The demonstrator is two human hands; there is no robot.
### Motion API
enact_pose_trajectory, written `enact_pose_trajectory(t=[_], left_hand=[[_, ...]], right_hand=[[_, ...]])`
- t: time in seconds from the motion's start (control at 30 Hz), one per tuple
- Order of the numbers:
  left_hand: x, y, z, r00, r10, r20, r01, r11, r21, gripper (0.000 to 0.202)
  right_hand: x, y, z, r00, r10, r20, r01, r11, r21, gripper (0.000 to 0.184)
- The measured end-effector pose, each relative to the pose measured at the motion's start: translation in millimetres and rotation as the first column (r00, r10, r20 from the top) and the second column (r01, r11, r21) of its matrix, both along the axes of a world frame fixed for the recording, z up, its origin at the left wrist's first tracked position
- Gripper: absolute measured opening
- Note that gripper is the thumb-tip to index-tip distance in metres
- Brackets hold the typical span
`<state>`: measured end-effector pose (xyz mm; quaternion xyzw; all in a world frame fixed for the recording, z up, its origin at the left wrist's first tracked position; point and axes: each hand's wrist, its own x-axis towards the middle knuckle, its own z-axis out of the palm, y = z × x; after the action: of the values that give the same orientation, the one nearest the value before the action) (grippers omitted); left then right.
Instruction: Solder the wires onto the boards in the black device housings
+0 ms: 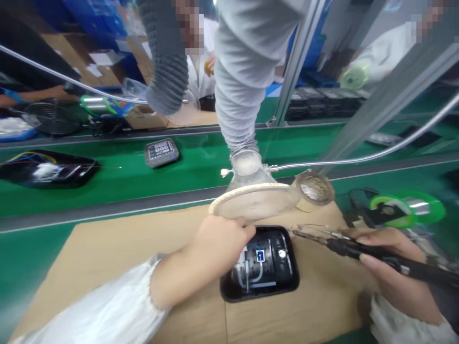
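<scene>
On the cardboard sheet lies a black plastic housing, its inside facing up, with a small blue circuit board, pale tubing and a round silver part in it. My left hand grips the housing at its upper left edge; some of its fingers are hidden behind the hand. My right hand is closed around a soldering iron with a thin wire-feed guide along its tip. The iron points left, and its tip is just right of the housing's upper right corner, apart from it.
A fume extraction hood on a white flexible duct hangs right above the housing, beside a round lamp-like part. Solder spools stand at right. Beyond are a green conveyor belt, a display unit and a wired black shell. Co-workers sit opposite.
</scene>
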<state>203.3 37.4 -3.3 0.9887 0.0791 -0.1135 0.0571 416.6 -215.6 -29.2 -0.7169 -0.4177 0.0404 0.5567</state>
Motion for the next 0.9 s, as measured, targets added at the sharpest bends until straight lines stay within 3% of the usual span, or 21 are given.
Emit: enact_pose_trajectory(t=[0.1, 0.17, 0.23, 0.4, 0.7, 0.9], left_hand=[[-1, 0, 0.5, 0.999, -0.014, 0.039, 0.013, 1.000, 0.025, 0.028], [-2, -1, 1.3, 0.998, -0.027, 0.063, 0.025, 0.999, 0.039, 0.029], [-4, -2, 2.6, 0.995, -0.041, 0.090, 0.036, 0.998, 0.056, 0.029], [-12, -3, 11.0, 0.992, -0.051, 0.116, 0.041, 0.995, 0.086, 0.022], [-43, 14, 46.7, 0.967, 0.042, 0.253, -0.034, 0.999, -0.036, 0.027], [-41, 17, 43.1, 0.983, 0.024, 0.181, -0.031, 0.999, 0.034, 0.023]], right_hand=[[10, -15, -8.2, 0.982, -0.189, 0.023, 0.185, 0.976, 0.111, 0.014], [16, -13, -18.2, 0.930, -0.357, 0.087, 0.338, 0.924, 0.181, 0.017], [21, -5, -28.6, 0.879, -0.445, 0.172, 0.408, 0.888, 0.214, 0.022], [24, 9, -40.1, 0.882, -0.355, 0.311, 0.367, 0.930, 0.022, 0.025], [20, 5, -40.0, 0.909, -0.276, 0.314, 0.316, 0.945, -0.083, 0.028], [19, 9, -44.0, 0.882, -0.279, 0.379, 0.328, 0.942, -0.068, 0.028]])
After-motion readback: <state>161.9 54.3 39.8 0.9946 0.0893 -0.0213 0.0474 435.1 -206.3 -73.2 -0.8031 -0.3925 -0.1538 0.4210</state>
